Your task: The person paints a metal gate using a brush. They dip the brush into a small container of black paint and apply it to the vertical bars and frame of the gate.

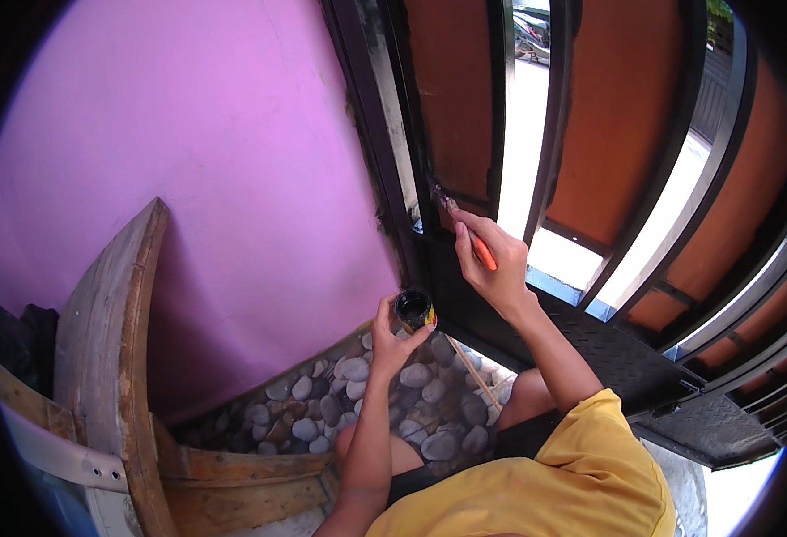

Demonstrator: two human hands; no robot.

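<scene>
My right hand (499,270) is closed round a paintbrush (484,252) with an orange handle. Its dark bristle end touches, or is very near, the black edge bar of the gate (460,98), beside a brown panel. Lower and to the left, my left hand (391,345) grips a small open paint can (415,310) from below and the side. Dark paint shows inside the can, and a yellow and red patch marks its outer wall. My fingers hide part of the can.
A pink wall (196,116) rises on the left, meeting the gate's black post. Grey river stones (348,394) cover the ground below my hands. A curved wooden piece of furniture (116,331) stands at lower left. Bright gaps between the gate's panels show a parked motorcycle (532,36).
</scene>
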